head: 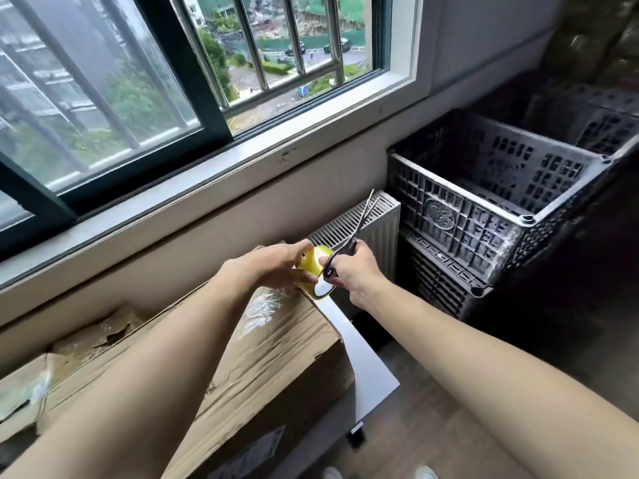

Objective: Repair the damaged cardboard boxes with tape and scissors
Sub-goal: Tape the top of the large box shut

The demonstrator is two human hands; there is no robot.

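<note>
A yellow roll of tape [313, 267] is held over the far right corner of a crumpled brown cardboard box [262, 344] that lies on a white surface [366, 361]. The left hand [276, 262] curls its fingers around the roll. The right hand [352, 271] grips dark-handled scissors [349, 240], blades slightly parted and pointing up toward a white radiator [373, 223]. Stacked grey plastic crates [484, 216] stand to the right.

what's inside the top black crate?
The black plastic crate shows only its own dark perforated floor and walls; nothing is visible inside. Its near wall hides the near strip of floor.
</note>
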